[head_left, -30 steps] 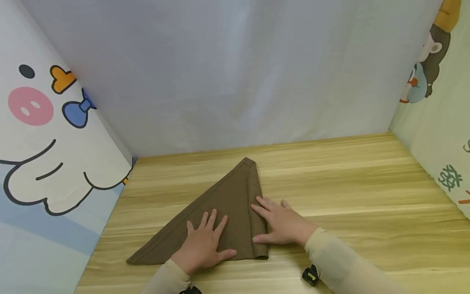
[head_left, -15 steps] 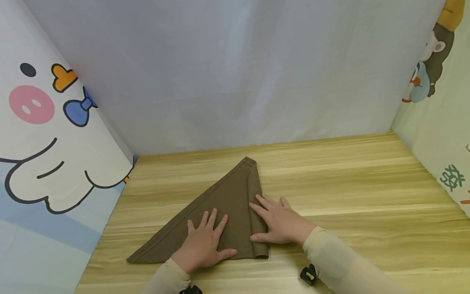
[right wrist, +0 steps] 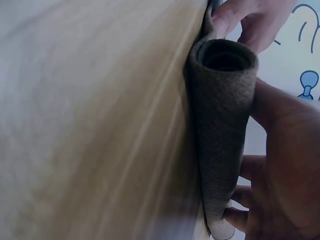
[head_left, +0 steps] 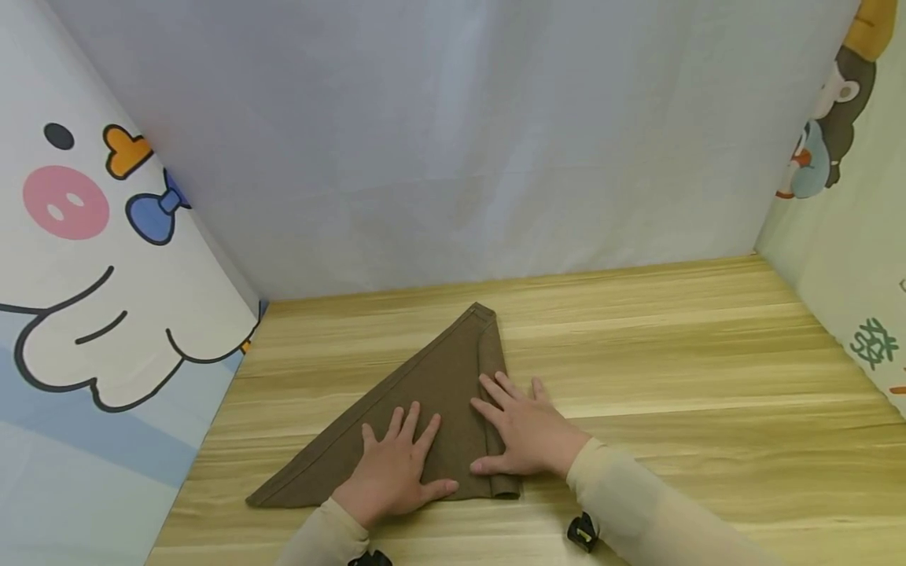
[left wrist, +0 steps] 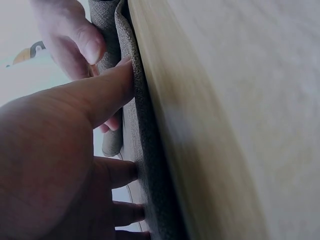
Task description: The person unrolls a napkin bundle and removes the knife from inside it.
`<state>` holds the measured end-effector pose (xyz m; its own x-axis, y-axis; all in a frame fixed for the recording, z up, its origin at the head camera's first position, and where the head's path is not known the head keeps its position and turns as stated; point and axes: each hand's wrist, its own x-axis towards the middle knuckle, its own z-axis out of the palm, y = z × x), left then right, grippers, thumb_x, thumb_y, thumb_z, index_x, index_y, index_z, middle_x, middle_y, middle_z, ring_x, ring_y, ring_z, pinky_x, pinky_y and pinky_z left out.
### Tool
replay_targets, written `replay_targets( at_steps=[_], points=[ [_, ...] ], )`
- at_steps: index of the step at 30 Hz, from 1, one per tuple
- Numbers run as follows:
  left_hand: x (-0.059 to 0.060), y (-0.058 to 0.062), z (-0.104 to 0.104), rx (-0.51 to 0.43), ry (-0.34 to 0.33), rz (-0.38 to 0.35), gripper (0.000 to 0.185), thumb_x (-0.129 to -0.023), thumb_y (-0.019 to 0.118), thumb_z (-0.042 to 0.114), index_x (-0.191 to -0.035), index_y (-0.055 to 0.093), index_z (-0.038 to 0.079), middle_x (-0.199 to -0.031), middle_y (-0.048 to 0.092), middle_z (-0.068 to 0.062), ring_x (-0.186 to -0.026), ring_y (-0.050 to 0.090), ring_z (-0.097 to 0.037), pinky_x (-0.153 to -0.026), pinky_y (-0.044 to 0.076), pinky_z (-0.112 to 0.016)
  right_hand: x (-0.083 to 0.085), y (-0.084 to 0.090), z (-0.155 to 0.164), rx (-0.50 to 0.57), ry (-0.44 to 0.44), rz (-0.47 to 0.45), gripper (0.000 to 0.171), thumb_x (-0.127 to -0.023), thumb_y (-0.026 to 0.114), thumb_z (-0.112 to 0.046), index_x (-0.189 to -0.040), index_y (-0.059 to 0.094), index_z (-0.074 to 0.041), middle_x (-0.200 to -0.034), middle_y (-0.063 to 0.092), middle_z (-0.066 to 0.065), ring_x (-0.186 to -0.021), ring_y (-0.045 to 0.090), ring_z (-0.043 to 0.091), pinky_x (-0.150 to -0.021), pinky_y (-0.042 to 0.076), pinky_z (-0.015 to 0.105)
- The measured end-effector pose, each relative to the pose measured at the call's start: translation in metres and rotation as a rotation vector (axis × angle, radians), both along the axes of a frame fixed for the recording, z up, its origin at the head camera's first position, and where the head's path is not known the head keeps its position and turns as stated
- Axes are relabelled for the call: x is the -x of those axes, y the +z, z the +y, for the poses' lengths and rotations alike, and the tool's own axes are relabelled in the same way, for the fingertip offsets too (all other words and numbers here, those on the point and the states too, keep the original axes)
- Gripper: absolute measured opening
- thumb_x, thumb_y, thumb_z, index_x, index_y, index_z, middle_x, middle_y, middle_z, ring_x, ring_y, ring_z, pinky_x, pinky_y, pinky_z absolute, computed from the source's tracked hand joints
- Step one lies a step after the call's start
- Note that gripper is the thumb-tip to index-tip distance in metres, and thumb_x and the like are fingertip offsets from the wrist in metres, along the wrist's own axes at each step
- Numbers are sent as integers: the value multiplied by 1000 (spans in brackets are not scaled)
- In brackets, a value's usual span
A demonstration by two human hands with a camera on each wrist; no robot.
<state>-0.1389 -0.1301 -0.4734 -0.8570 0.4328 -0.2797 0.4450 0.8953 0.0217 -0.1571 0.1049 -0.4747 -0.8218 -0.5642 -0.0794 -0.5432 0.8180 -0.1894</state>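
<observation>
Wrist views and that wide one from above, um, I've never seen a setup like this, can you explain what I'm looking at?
No machine here, just a person's two bare hands. The wide view comes from a camera worn on the head, looking forward and down. The two sideways close-ups come from a camera on each wrist. On the wood-grained table lies a brown cloth, with its right side rolled into a tube. The left hand rests spread on the flat part, and the right hand touches the tube. Neither seems to grip it.

passable tabletop [head_left: 658,338] lies behind the cloth [head_left: 449,377], up to the grey backdrop [head_left: 453,157]
</observation>
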Motion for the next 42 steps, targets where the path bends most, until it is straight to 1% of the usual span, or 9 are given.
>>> replay_targets(
  at_steps=[6, 10, 16, 24, 30, 37, 42],
  points=[
    [0, -1, 0, 10, 7, -1, 97, -81, 42, 79, -154, 26, 17, -157, 15, -21, -141, 18, -44, -94, 18, -79, -1, 3, 3, -8, -17, -14, 85, -82, 57, -71, -147, 42, -18, -159, 17, 9, -145, 17, 28, -105, 17, 68],
    [0, -2, 0, 8, 7, -3, 97, -81, 43, 79, -154, 27, 17, -157, 15, -21, -141, 19, -44, -94, 18, -79, -1, 3, 6, -25, -24, -18, 83, -83, 58, -68, -147, 42, -19, -159, 17, 9, -145, 16, 28, -105, 18, 67],
    [0, -2, 0, 4, 11, -7, 97, -81, 43, 79, -154, 26, 17, -157, 15, -21, -141, 18, -44, -94, 17, -79, -2, 3, 11, -6, -29, -33, 79, -84, 60, -64, -147, 43, -20, -159, 16, 11, -145, 17, 29, -105, 17, 67],
    [0, -1, 1, -10, 12, -13, 97, -81, 44, 79, -154, 26, 17, -157, 15, -21, -142, 17, -44, -94, 17, -79, -3, 4, 18, 11, -41, -52, 78, -84, 61, -61, -147, 42, -20, -159, 15, 12, -145, 17, 27, -105, 16, 68],
    [0, -1, 1, -12, 9, -11, 97, -81, 43, 79, -154, 26, 17, -157, 15, -21, -142, 18, -44, -94, 17, -79, -5, 4, 25, 19, -66, -57, 78, -83, 63, -59, -148, 41, -21, -159, 16, 11, -145, 18, 26, -106, 14, 68],
    [-1, 0, 1, -16, 9, -3, 96, -82, 45, 78, -154, 27, 17, -157, 16, -21, -141, 19, -44, -94, 18, -79, -6, 8, 35, 60, -83, -65, 78, -82, 64, -51, -148, 40, -18, -158, 19, 13, -144, 21, 28, -105, 15, 68],
    [-1, 0, 0, -22, 10, -4, 96, -82, 45, 78, -154, 26, 17, -157, 15, -21, -141, 18, -44, -94, 17, -79, -7, 8, 44, 92, -88, -72, 78, -79, 65, -44, -148, 40, -14, -157, 22, 16, -144, 22, 30, -104, 16, 70]
  ],
)
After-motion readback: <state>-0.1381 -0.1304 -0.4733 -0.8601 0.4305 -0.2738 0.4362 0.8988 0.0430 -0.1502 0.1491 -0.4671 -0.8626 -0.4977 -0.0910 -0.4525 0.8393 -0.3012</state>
